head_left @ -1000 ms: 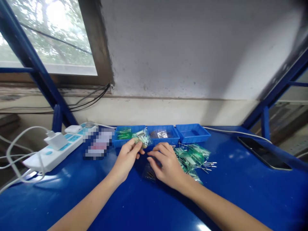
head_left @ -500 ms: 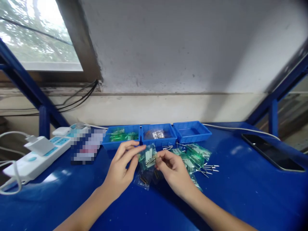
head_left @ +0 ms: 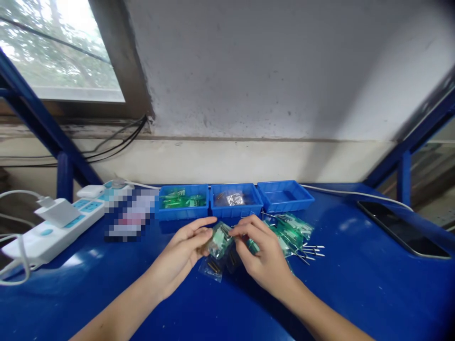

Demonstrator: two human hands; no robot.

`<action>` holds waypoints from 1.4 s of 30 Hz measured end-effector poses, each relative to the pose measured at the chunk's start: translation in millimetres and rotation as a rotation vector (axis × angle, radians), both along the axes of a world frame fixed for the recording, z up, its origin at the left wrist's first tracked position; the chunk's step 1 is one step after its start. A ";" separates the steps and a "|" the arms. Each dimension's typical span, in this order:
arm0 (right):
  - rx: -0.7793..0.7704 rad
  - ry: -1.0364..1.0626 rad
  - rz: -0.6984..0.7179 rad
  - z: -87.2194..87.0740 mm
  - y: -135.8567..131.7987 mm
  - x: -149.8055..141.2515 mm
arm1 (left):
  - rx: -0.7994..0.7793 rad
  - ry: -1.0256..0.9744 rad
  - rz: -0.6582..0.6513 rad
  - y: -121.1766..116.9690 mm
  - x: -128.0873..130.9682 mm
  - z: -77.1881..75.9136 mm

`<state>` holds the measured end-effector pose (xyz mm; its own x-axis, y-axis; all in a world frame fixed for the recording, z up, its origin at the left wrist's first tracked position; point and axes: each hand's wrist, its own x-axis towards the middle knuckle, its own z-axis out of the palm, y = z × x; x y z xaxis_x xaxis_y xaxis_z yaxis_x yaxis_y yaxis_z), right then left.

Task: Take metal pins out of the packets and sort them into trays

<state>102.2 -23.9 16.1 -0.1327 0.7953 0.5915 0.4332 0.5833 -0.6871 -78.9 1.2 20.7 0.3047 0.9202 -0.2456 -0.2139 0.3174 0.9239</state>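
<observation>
A small clear-green plastic bag (head_left: pixel 219 240) with pale pieces inside is held up between my hands. My left hand (head_left: pixel 185 248) grips its left side, thumb on top and fingers beneath. At the bag's upper right corner, my right hand (head_left: pixel 261 248) pinches the edge with curled fingers; its fingertips are partly hidden. Below lies a clear bag (head_left: pixel 212 269) holding brass-coloured pins. Right of my right hand, several green bags (head_left: pixel 293 227) are piled on the table, with loose metal pins (head_left: pixel 311 251) beside them.
Three blue bins stand in a row: the left bin (head_left: pixel 183 214) holds green bags, the middle bin (head_left: pixel 236 210) clear bags, the right bin (head_left: pixel 286 204) shows a bare floor. A white power strip (head_left: pixel 46 241) is at left; a phone (head_left: pixel 401 229) lies at right on the blue table (head_left: pixel 199 312).
The bag has tilted and moved slightly down between my hands. My left hand has turned, its thumb now over the bag. My right hand stays at the right edge.
</observation>
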 end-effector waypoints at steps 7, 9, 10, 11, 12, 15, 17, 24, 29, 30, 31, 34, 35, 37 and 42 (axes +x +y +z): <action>-0.255 -0.055 -0.023 5.3 -1.3 -0.6 | 0.367 0.333 0.085 -0.2 -2.0 -4.0; -0.400 -0.042 -0.016 7.5 -1.3 -0.5 | 0.537 0.411 0.089 -3.2 -1.9 -5.1; -0.476 -0.014 -0.013 7.8 -0.9 -0.3 | 0.646 0.451 0.082 -5.3 -1.9 -5.4; -0.545 0.033 -0.010 7.6 -0.2 0.0 | 0.758 0.493 0.072 -7.6 -2.0 -5.7; -0.604 0.096 -0.008 7.1 0.7 0.3 | 0.861 0.537 0.062 -10.0 -2.1 -6.0; -0.685 0.305 0.058 5.6 3.5 0.8 | 1.011 0.667 0.043 -16.0 -1.9 -6.8; -0.683 0.389 0.117 5.2 4.3 0.4 | 1.001 0.727 0.044 -17.2 -1.3 -7.0; -0.310 0.176 -0.006 2.1 -0.1 -1.4 | 0.547 0.502 -0.097 -6.4 -1.7 -0.7; -0.019 -0.021 0.059 -0.1 -2.7 0.1 | 0.184 0.122 -0.153 -5.6 -2.2 3.2; -0.005 -0.023 0.072 -0.9 -3.0 0.4 | 0.201 0.136 -0.155 -6.2 -1.7 3.6; -0.008 -0.024 0.071 -1.6 -3.2 0.6 | 0.234 0.172 -0.152 -6.7 -1.2 3.8; -0.085 -0.027 0.006 -2.1 -2.9 0.8 | 0.356 0.298 -0.106 -7.2 0.1 2.9; -0.130 -0.022 -0.018 -1.4 -2.3 0.7 | 0.407 0.334 -0.076 -7.2 0.2 2.1; -0.248 0.014 -0.030 1.1 -0.6 0.4 | 0.554 0.416 -0.031 -7.6 0.1 0.3; -0.514 0.229 0.039 4.2 4.7 -0.1 | 1.105 0.661 -0.041 -13.0 -0.2 -3.1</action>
<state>102.1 -19.2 20.2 -0.0810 0.9858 0.1468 0.2242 0.1615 -0.9611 -79.0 -11.8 17.6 0.4505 0.7241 0.5222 0.3742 -0.6843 0.6259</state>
